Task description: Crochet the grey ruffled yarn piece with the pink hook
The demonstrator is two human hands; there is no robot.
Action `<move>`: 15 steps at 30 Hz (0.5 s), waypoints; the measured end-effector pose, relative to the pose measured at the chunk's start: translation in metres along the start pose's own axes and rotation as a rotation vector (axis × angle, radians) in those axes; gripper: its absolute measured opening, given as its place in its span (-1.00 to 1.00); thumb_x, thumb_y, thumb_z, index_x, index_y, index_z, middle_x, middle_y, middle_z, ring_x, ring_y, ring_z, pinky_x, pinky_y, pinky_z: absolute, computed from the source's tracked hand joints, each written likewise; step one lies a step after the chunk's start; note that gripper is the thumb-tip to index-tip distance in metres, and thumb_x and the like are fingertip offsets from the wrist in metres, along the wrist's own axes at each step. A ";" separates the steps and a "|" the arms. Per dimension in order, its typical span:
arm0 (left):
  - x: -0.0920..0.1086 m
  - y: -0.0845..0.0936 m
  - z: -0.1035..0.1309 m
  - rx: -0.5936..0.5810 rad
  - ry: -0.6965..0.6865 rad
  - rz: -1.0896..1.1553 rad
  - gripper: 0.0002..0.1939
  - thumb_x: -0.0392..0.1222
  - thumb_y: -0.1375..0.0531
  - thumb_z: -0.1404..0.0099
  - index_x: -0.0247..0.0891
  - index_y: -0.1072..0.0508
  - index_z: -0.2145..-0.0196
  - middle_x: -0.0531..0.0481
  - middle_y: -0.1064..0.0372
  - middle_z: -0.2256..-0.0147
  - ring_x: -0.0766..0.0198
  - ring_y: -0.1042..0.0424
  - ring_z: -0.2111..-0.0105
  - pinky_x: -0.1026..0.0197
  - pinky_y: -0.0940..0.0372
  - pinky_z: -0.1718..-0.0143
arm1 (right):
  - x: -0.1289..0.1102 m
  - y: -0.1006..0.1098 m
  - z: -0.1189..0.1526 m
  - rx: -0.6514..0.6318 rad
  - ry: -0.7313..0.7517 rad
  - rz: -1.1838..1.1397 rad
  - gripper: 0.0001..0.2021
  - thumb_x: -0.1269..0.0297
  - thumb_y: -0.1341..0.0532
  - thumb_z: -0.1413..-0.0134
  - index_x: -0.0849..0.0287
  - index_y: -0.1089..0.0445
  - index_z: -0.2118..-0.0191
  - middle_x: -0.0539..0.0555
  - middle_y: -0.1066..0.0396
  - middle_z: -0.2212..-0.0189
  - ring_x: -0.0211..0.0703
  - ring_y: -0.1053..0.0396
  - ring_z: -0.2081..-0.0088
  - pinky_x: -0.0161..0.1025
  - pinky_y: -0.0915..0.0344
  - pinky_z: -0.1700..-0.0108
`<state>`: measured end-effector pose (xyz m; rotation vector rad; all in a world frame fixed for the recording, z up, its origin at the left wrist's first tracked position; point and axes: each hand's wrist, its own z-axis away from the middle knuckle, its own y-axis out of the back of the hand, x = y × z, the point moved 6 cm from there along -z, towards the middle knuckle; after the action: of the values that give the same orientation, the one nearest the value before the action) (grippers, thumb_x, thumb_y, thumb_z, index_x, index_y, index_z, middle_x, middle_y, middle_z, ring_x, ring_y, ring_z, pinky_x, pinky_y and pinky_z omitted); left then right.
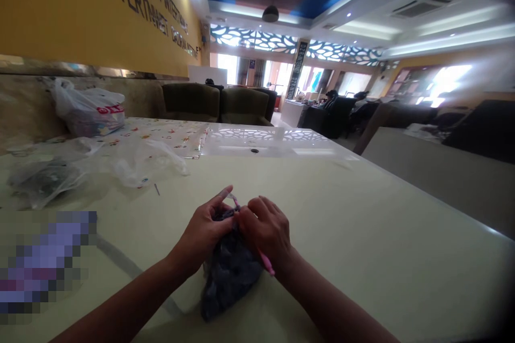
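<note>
A dark grey-blue piece of soft, knitted-looking material (231, 273) hangs from both hands over the pale table, its lower end near the tabletop. My left hand (207, 230) pinches its upper left edge, with one finger pointing up. My right hand (267, 228) is closed around a pink hook-like tool (266, 263), whose rounded end sticks out below the palm. The tool's other end shows near the left fingertips, at the top of the material. A strand of the same dark colour runs across the table to the left.
On the left of the table (341, 209) are a clear bag with dark contents (50, 179), a crumpled clear bag (140, 163), a small thin stick (156, 189) and a blurred-out purple item (44, 262). A filled white bag (92, 112) stands behind. Armchairs (191, 103) are beyond.
</note>
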<state>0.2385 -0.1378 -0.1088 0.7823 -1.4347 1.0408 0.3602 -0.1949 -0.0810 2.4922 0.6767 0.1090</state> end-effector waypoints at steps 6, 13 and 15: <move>-0.004 -0.010 -0.001 -0.283 0.212 0.348 -0.31 -0.33 -0.38 0.00 -0.23 -0.44 -0.13 0.00 -0.50 0.32 0.30 -0.45 0.33 0.26 -0.28 0.18 | -0.008 0.009 0.005 0.142 0.127 -0.051 -0.87 0.47 -0.18 -0.18 0.11 -0.30 0.36 0.00 -0.27 0.51 -0.20 -0.23 0.43 -0.10 -0.38 0.04; 0.012 0.013 -0.011 -0.313 0.148 0.341 -0.26 -0.32 -0.34 0.01 -0.23 -0.39 -0.18 0.00 -0.50 0.36 0.31 -0.46 0.42 0.28 -0.32 0.29 | 0.014 0.019 -0.011 0.014 -0.103 -0.646 -0.84 0.44 -0.18 -0.19 0.14 -0.35 0.42 0.00 -0.32 0.49 -0.21 -0.33 0.40 -0.15 -0.42 0.16; 0.013 0.015 -0.012 -0.321 0.147 0.321 -0.29 -0.32 -0.33 0.01 -0.26 -0.42 -0.16 -0.01 -0.50 0.38 0.31 -0.45 0.44 0.30 -0.31 0.33 | 0.020 0.018 -0.012 -0.070 -0.195 -0.811 -0.83 0.40 -0.18 -0.21 0.15 -0.38 0.43 0.00 -0.31 0.48 -0.21 -0.35 0.38 -0.12 -0.42 0.11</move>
<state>0.2275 -0.1197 -0.0984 0.2430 -1.5796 1.0469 0.3830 -0.1917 -0.0625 1.9493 1.4904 -0.3953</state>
